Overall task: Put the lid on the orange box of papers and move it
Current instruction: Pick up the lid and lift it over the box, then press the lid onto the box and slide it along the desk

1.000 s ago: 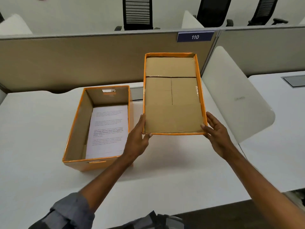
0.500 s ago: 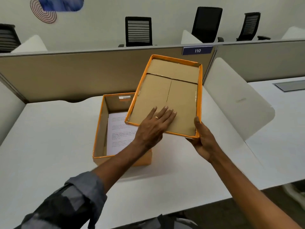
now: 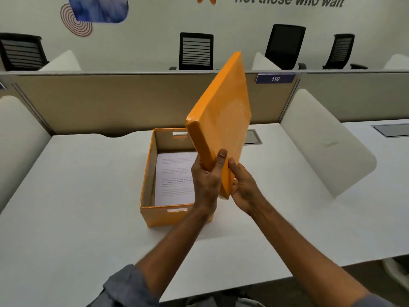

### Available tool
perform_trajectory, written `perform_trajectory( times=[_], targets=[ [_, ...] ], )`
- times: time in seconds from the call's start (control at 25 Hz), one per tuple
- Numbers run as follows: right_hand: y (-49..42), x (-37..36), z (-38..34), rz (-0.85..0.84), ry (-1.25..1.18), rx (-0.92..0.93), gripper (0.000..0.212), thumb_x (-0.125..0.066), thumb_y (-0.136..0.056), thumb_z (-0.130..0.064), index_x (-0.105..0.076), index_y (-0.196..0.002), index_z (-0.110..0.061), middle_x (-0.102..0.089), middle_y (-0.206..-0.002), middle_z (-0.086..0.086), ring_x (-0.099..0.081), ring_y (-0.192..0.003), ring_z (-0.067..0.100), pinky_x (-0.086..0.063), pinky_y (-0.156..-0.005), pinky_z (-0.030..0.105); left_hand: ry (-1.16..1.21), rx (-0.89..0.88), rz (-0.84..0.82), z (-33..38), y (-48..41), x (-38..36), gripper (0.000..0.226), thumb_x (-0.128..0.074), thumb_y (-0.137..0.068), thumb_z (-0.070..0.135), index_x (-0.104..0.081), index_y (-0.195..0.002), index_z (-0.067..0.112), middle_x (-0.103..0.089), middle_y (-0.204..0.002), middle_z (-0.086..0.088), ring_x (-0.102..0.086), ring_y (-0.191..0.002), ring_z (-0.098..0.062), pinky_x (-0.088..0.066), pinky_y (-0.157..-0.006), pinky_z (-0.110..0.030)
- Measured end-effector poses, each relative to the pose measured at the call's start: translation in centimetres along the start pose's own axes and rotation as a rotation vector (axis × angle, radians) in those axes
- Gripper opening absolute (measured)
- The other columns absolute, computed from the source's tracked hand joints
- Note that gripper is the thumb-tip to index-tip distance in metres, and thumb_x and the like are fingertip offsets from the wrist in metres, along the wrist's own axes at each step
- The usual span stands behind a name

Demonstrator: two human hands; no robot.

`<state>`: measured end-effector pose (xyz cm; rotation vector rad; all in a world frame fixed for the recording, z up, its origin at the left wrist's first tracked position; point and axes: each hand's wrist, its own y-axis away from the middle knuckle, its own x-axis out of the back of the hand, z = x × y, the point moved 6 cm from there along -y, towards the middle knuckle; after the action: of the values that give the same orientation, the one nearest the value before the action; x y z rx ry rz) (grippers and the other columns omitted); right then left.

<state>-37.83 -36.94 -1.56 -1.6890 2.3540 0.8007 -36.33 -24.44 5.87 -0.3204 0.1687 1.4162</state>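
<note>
a: state the position of the lid [image 3: 223, 116].

b: lid is off the counter [image 3: 66, 196], held up on edge and steeply tilted, glossy orange top face toward the camera, long axis rising up and away. its lower end is above the right side of the orange box [image 3: 164, 214].

a: hands?

b: left hand [image 3: 207, 180] is wrapped around the lid's lower left edge, thumb lying over the orange rim, the other fingers hidden behind it. right hand [image 3: 242, 185] is closed on the lower right corner, thumb on the top face, fingers behind the lid. both hands are clamped on the lid at its near end, almost touching one another.

a: the box itself?

b: open, standing on the white counter directly ahead of the person, long side running away from the camera. a slot handle shows in the near wall. papers [image 3: 174, 178] lie flat on the bottom, printed text uppermost; the text is too small to read. the left forearm crosses the near right corner of the box.

a: surroundings?

b: beige partition [image 3: 121, 100] behind the counter, bearing a blue plate [image 3: 275, 78] marked 110. a white curved divider [image 3: 327, 142] stands to the right. black office chairs [image 3: 195, 50] line the far wall.
</note>
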Motion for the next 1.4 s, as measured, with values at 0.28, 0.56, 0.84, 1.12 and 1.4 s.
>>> perform_trajectory(
  times=[0.28, 0.56, 0.84, 1.12, 1.4],
  targets=[
    [-1.2, 1.1, 1.2, 0.033, 0.355, 0.165, 0.065, -0.071, -0.093, -0.024, -0.039, -0.15, -0.02, -0.059, -0.143, 0.007, -0.064, -0.123, 0.031, -0.058, -0.097, 0.051, -0.077, 0.241, 0.485, -3.3, -3.5, 15.2, 0.047, -0.07, -0.089, 0.045, -0.053, -0.132, 0.033, -0.06, -0.131, -0.001, -0.062, -0.12, -0.026, -0.059, -0.09, -0.039],
    [-3.5, -2.8, 4.5, -0.045, 0.767, 0.203, 0.064, -0.062, -0.098, -0.035, -0.033, -0.152, -0.018, -0.054, -0.148, 0.008, -0.058, -0.129, 0.032, -0.051, -0.106, 0.053, -0.624, 0.13, 0.449, -6.4, -1.4, 22.1, 0.048, -0.059, -0.097, 0.045, -0.062, -0.135, 0.015, -0.069, -0.131, -0.009, -0.065, -0.118, -0.028, -0.054, -0.096, -0.037],
    [-5.3, -2.5, 5.1, -0.007, 0.962, 0.205, 0.073, -0.053, -0.102, -0.04, -0.017, -0.159, -0.011, -0.04, -0.158, 0.015, -0.049, -0.137, 0.036, -0.046, -0.109, 0.056, -0.745, 0.14, 0.288, -7.7, -1.6, 23.6, 0.042, -0.064, -0.094, 0.045, -0.069, -0.122, 0.015, -0.075, -0.117, -0.005, -0.069, -0.104, -0.021, -0.056, -0.09, -0.034],
    [-5.3, -2.0, 5.8, 0.006, 0.929, 0.213, 0.074, -0.052, -0.102, -0.04, -0.015, -0.16, -0.013, -0.038, -0.16, 0.013, -0.048, -0.139, 0.035, -0.045, -0.11, 0.055, -0.67, 0.2, 0.318, -7.9, -2.2, 25.3, 0.057, -0.079, -0.079, 0.049, -0.07, -0.128, 0.019, -0.075, -0.123, -0.004, -0.066, -0.104, -0.013, -0.049, -0.082, -0.018],
    [-4.1, 0.2, 7.6, 0.004, 0.924, 0.214, 0.074, -0.058, -0.1, -0.04, -0.022, -0.159, -0.015, -0.041, -0.158, 0.01, -0.047, -0.139, 0.032, -0.044, -0.112, 0.053, -0.635, 0.248, 0.381, -9.0, 0.4, 25.6, 0.063, -0.085, -0.074, 0.044, -0.07, -0.129, 0.018, -0.075, -0.122, -0.006, -0.068, -0.102, -0.014, -0.049, -0.079, -0.015]
  ],
)
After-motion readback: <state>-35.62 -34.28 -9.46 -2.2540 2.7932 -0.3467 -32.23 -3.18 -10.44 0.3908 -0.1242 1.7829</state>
